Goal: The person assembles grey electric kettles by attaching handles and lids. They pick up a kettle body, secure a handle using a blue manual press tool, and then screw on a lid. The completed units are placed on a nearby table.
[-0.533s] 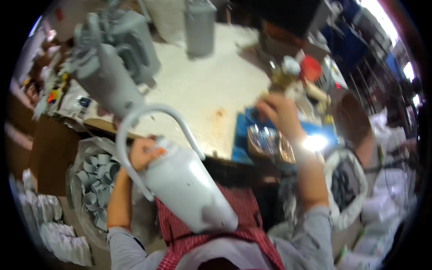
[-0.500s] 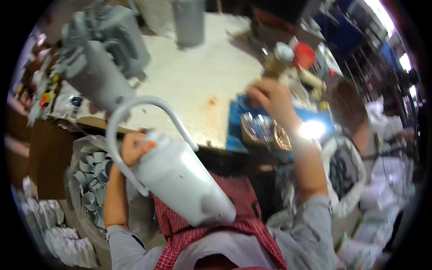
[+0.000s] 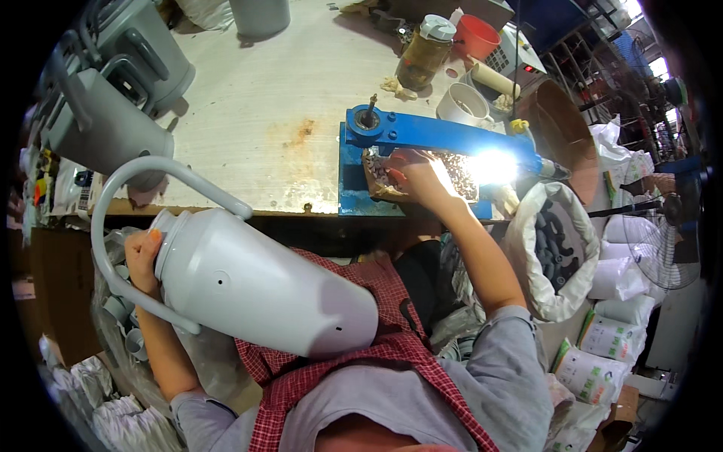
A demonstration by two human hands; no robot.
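Observation:
My left hand (image 3: 141,260) is closed on the rim of a grey plastic jug (image 3: 263,282), which lies tilted across my lap. Its broad curved handle (image 3: 177,169) arches over my left wrist, and two small dark holes show in the body. My right hand (image 3: 422,177) is in a small open box (image 3: 384,188) of shiny small metal parts, its fingers bent down among them; whether they pinch a piece is hidden. The box sits on the blue base of a bench tool, below its blue arm (image 3: 444,132). A bright lamp (image 3: 493,167) shines beside the box.
More grey jugs (image 3: 113,132) stand at the table's left. A lidded jar (image 3: 428,56), red cup (image 3: 477,36) and white mug (image 3: 463,104) stand behind the blue tool. A white sack (image 3: 527,260) of dark grey parts is at right, near a fan (image 3: 663,245).
My right hand has lowered into the box of metal parts. The jug, with my left hand on it, has shifted left and tipped flatter. My view has turned, and blur has gone.

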